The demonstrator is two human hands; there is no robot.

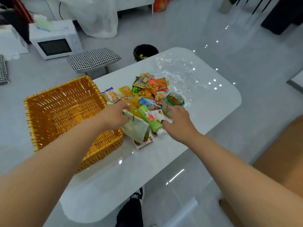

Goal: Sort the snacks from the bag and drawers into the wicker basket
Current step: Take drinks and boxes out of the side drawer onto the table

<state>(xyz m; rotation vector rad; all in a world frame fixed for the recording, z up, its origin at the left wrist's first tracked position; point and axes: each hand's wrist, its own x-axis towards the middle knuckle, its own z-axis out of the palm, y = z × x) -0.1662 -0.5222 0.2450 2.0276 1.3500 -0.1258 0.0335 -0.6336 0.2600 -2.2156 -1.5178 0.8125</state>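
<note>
An empty orange wicker basket [65, 110] sits on the white table [205, 122], left of a heap of snack packets [147, 90]. My left hand [115, 116] reaches over the basket's right rim into the heap and touches a pale green flat packet [137, 128]; whether it grips it I cannot tell. My right hand [178, 123] hovers with fingers apart between a lying light-green bottle [150, 118] and a tea bottle [173, 99]. A small box [143, 142] lies under the green packet.
A clear plastic bag [178, 71] lies crumpled on the table's far side. Beyond the table stand a black bin [145, 52], a checkered stool [93, 59] and a white microwave [55, 41] on the floor. My foot [131, 208] shows below the table's near edge.
</note>
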